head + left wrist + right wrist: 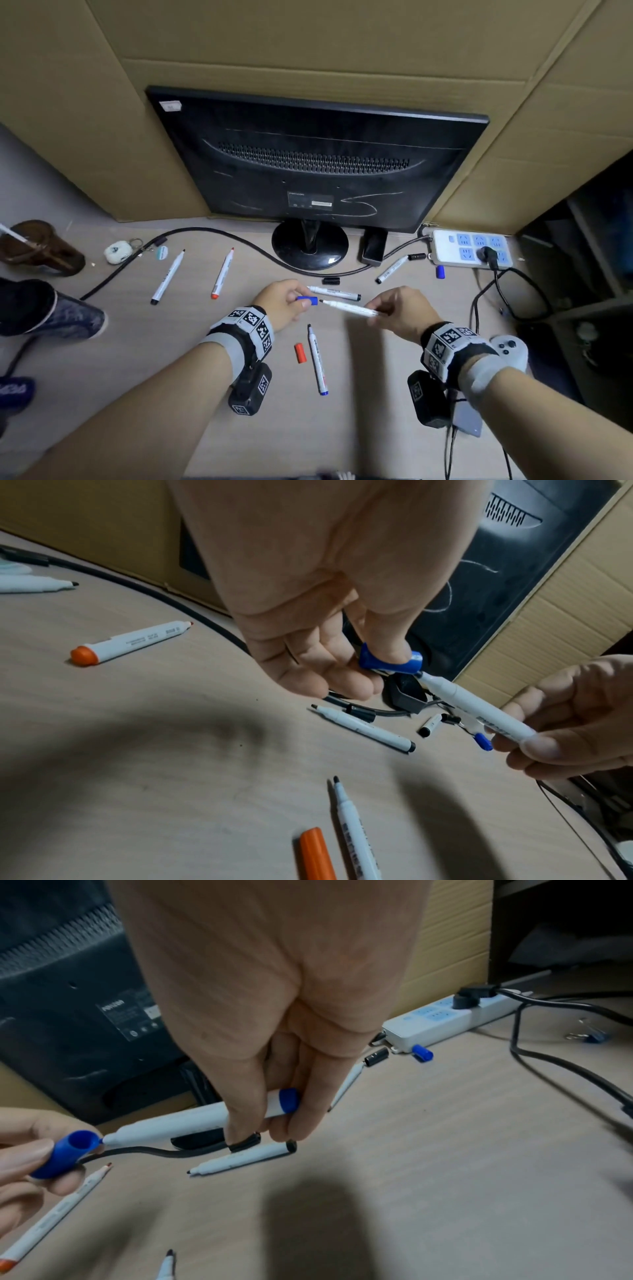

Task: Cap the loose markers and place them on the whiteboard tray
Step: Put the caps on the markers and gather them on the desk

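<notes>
My left hand [291, 303] pinches a blue cap [307, 301] [390, 662] [67, 1153] above the middle of the desk. My right hand [394, 311] grips a white marker with a blue end [349, 307] [479, 704] [192, 1118]; its tip points left and sits just at the cap's open mouth. Several uncapped markers lie around: one with a black end [334, 293], a blue-ended one [318, 359], a black one [168, 277], a red one [222, 273] and one at the right [392, 269]. Loose caps: orange [300, 353], black [331, 281], black [417, 256], blue [440, 272].
A black monitor [318, 161] stands at the back on a round base [310, 245], with a black cable [219, 236] running across the desk. A white power strip [471, 251] lies at the right, a game controller [508, 347] near my right wrist, cardboard [308, 44] behind.
</notes>
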`<state>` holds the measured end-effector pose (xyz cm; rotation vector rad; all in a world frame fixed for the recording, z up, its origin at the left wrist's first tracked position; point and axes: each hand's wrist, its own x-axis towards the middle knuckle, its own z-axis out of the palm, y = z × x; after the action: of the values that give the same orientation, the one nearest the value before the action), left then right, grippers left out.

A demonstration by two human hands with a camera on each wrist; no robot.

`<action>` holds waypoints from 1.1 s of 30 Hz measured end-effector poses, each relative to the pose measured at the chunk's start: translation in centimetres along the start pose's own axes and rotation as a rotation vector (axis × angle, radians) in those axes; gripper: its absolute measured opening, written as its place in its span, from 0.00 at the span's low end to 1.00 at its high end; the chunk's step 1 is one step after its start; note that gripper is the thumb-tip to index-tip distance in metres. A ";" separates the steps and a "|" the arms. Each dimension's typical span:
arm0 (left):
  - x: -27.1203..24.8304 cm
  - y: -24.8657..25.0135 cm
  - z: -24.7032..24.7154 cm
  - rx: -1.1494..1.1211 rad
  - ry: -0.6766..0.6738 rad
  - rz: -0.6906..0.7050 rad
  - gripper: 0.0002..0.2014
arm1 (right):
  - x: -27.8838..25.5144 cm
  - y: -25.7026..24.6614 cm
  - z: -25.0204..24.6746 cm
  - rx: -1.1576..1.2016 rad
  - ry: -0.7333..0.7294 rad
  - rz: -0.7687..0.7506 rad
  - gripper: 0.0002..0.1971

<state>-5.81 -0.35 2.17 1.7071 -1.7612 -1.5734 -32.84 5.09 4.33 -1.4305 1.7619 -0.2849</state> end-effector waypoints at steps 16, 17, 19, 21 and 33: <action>-1.2 0.9 -1.3 0.064 0.056 0.017 0.06 | 0.3 -1.5 -0.4 0.038 -0.002 -0.067 0.09; -1.3 1.0 -1.3 0.066 0.053 0.024 0.06 | 0.3 -1.6 -0.4 0.035 -0.005 -0.072 0.10; -1.3 1.2 -1.3 0.072 0.034 0.051 0.06 | 0.4 -1.7 -0.5 0.026 -0.005 -0.082 0.10; -1.3 1.5 -1.3 0.078 0.010 0.075 0.06 | 0.4 -2.0 -0.6 0.021 -0.008 -0.100 0.10; -0.9 3.4 -2.4 0.130 -0.038 0.142 0.07 | 0.6 -3.8 -2.1 0.035 -0.028 -0.194 0.05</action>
<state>-5.69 -1.69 6.21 1.5761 -1.9959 -1.4701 -31.65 2.62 7.79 -1.5752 1.5907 -0.3934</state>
